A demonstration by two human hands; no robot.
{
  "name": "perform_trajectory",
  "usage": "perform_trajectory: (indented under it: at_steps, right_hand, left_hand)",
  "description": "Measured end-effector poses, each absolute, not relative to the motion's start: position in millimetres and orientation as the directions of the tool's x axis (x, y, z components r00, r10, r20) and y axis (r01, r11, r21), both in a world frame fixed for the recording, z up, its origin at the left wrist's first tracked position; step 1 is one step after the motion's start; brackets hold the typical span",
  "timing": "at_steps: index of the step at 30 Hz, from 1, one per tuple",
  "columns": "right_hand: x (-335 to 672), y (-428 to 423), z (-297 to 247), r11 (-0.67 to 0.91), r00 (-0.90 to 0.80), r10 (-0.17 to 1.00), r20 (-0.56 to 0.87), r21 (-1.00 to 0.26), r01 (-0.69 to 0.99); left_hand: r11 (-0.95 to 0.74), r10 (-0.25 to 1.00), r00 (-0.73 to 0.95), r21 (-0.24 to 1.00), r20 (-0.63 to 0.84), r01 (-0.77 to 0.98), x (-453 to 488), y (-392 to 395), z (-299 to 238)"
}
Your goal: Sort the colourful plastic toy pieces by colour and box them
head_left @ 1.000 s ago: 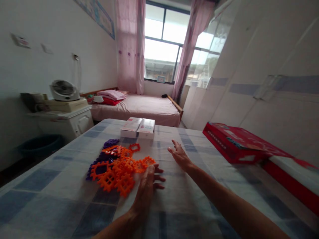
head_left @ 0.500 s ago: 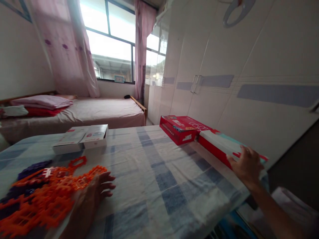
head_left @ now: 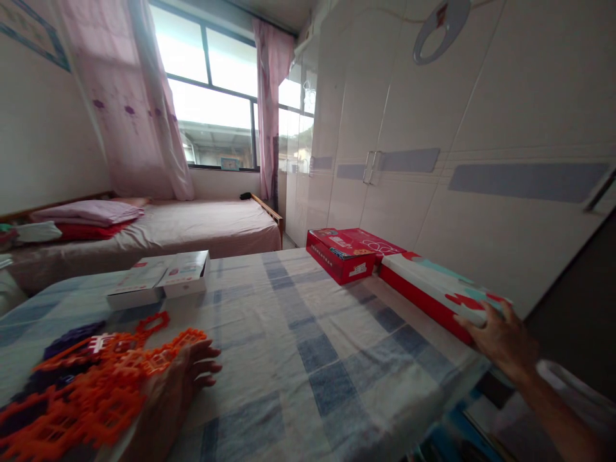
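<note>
My left hand lies on the checked tablecloth at the lower left, its fingers stretched out beside a heap of orange and purple interlocking plastic tiles. My right hand reaches to the table's right edge and rests on the near end of a long red and white box; its fingers curl over the box's end. A flatter red box lies just beyond the long one.
Two white flat boxes sit at the table's far side. A bed with pink sheets stands under the window. White wardrobe doors line the right wall, close to the table's edge.
The view has swung to the right. My right hand left the middle of the table and went to the long box's near end. My left hand has stayed by the tiles.
</note>
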State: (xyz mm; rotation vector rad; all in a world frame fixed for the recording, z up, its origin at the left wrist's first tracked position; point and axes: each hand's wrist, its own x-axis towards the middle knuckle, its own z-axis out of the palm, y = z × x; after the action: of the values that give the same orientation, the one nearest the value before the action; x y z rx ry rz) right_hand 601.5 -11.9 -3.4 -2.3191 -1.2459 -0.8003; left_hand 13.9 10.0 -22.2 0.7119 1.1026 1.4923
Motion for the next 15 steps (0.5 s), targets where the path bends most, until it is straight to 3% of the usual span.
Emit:
perform_trajectory:
  at_steps: [5,11,13,15]
  right_hand:
    - [604.0,-18.5,9.9,-0.402,0.22,0.713,0.666,0.131,0.906]
    - [611.2,-26.7,31.0,-0.368,0.028,0.73,0.683,0.358,0.858]
    - [606.2,-31.8,40.9,-0.351,-0.008,0.748,0.664,0.405,0.844]
    - [596.5,-38.0,51.2,-0.313,-0.026,0.733,0.68,0.37,0.875]
  left_hand:
    - [0.031,0.971,-0.205,0.911,-0.126,-0.411,11.5,13.0,-26.2]
    - [0.004,0.975,-0.202,0.919,-0.091,-0.395,15.0,8.4,-23.3]
    - [0.003,0.975,-0.203,0.92,-0.09,-0.391,14.5,10.1,-25.9]
    - [0.005,0.976,-0.2,0.921,-0.09,-0.391,12.7,13.0,-30.3]
